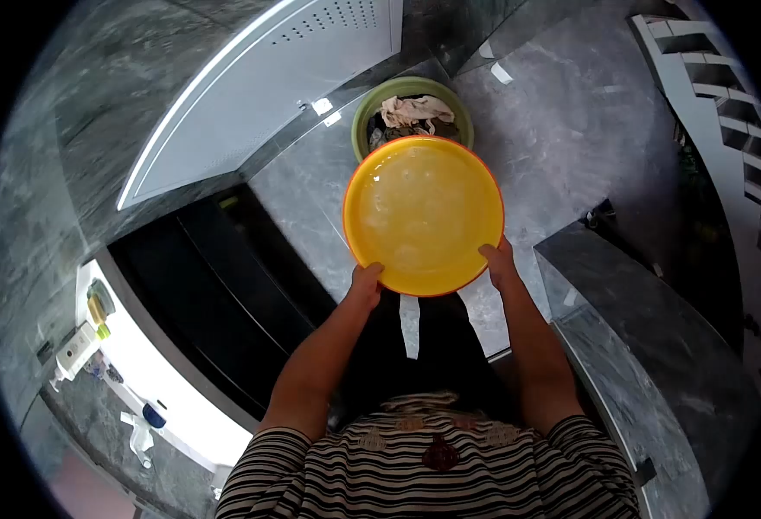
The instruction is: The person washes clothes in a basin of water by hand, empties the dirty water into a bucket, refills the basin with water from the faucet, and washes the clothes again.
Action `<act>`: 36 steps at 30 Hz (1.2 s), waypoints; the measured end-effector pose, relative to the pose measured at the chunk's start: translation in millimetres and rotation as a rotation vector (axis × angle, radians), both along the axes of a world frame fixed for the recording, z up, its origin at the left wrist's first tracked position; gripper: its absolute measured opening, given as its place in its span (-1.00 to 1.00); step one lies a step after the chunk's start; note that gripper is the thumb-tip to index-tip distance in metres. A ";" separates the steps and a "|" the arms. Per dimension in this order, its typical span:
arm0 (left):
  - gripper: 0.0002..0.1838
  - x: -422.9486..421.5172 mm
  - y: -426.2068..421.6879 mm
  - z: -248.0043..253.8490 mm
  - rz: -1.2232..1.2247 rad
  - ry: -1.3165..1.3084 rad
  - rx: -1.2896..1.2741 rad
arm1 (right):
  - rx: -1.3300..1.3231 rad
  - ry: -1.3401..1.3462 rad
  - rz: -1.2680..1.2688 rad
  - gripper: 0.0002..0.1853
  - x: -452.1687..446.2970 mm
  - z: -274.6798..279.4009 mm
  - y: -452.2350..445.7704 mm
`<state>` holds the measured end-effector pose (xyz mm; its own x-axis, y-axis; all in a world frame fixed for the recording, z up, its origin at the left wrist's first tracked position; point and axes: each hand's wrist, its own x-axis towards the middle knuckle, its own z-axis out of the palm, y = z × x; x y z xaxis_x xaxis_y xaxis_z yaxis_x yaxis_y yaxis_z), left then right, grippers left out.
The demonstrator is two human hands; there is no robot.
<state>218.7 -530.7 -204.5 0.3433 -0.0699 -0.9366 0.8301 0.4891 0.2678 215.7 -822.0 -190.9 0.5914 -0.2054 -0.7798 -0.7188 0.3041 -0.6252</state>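
Observation:
Both my hands hold a round yellow basin with an orange rim (pixel 424 216) out in front of my body. My left hand (pixel 367 283) grips its lower left edge, thumb over the rim. At the lower right edge, my right hand (pixel 499 259) is closed on the rim in the same way. Cloudy liquid seems to lie inside the basin. Just beyond it, partly hidden behind its far edge, a green tub (pixel 363 117) stands on the floor. Dark clothes and a pale pink cloth (pixel 415 111) are in the tub.
A white perforated panel (pixel 268 95) stands at the upper left. Below it are a dark cabinet (pixel 216 277) and a white counter (pixel 173 389) with bottles and small items. A grey stone ledge (pixel 631 303) is on the right, near a white slatted structure (pixel 718 112).

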 end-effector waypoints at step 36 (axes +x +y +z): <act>-0.52 37.7 -33.3 -182.4 -0.107 0.151 0.149 | 0.037 0.151 -0.172 -0.41 15.2 -169.4 -18.8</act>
